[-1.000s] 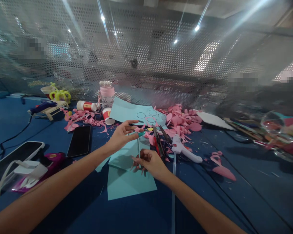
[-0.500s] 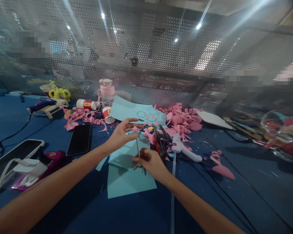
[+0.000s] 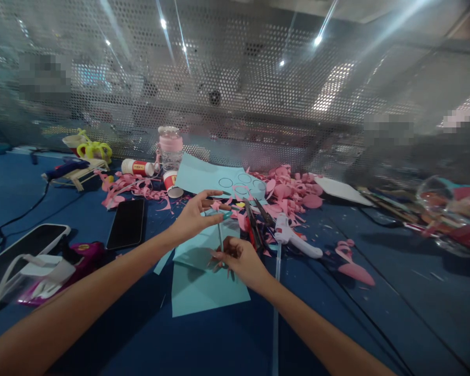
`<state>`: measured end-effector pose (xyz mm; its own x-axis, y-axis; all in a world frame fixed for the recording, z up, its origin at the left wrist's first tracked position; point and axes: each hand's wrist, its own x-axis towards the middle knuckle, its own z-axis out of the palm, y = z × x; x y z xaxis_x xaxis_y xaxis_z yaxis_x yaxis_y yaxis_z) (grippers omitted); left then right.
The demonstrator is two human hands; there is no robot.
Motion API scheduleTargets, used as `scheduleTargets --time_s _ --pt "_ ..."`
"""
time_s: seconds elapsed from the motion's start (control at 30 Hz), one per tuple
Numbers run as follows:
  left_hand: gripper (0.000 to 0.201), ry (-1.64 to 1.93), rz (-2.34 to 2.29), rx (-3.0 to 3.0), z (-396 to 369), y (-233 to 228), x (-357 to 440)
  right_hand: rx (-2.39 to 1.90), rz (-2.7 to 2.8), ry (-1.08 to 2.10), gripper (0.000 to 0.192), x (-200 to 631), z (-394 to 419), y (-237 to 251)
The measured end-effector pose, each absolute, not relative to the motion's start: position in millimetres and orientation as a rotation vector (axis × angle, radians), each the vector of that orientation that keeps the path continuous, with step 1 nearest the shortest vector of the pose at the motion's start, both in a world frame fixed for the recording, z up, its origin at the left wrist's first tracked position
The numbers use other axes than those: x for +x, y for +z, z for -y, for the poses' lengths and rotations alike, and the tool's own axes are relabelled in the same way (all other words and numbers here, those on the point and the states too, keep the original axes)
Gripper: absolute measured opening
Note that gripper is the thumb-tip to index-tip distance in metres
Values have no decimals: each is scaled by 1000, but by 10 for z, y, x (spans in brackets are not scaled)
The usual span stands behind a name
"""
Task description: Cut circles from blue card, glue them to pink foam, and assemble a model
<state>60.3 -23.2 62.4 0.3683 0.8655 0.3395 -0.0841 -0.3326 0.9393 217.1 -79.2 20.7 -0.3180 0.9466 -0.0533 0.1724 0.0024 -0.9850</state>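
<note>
Fingers (image 3: pixel 219 254) of the right hand (image 3: pixel 238 259) pinch the lower end of a thin upright stick (image 3: pixel 220 235), while the left hand (image 3: pixel 194 216), just beyond, pinches its teal-wrapped top above the teal paper (image 3: pixel 203 292) on the desk (image 3: pixel 376 313).

Blue table (image 3: pixel 376 324) everywhere. The paper sheets (image 3: pixel 207 290) under my hands are light teal, and the far sheet (image 3: pixel 215 180) has dark circle outlines on it. Pink paper scraps (image 3: pixel 290 190) all over, a black phone (image 3: pixel 126 223), a white glue gun (image 3: pixel 295 237), a pink-capped clear bottle (image 3: pixel 171 149), and a white-and-red glue tube (image 3: pixel 138 167).
</note>
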Motion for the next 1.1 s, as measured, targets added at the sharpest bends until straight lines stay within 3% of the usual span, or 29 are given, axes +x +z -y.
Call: scheduleTargets --time_s 0.3,0.63,0.77,0.83,0.97,1.1 --pt "59 1092 -582 1458 227 649 598 -1185 1600 1381 30 2180 777 197" --pt "48 1149 -741 1662 222 663 592 -1141 1601 1376 33 2154 810 223" --pt "57 1292 -850 1703 227 644 593 -1171 1489 1486 37 2158 797 257" --pt "57 1406 -938 1772 220 623 586 -1151 1432 1511 37 2167 787 274" --pt "38 1383 -1060 2104 191 631 547 -1112 1379 1456 36 2211 761 292" --pt "50 1215 -1223 2506 206 758 478 -1097 1384 1403 35 2248 737 291"
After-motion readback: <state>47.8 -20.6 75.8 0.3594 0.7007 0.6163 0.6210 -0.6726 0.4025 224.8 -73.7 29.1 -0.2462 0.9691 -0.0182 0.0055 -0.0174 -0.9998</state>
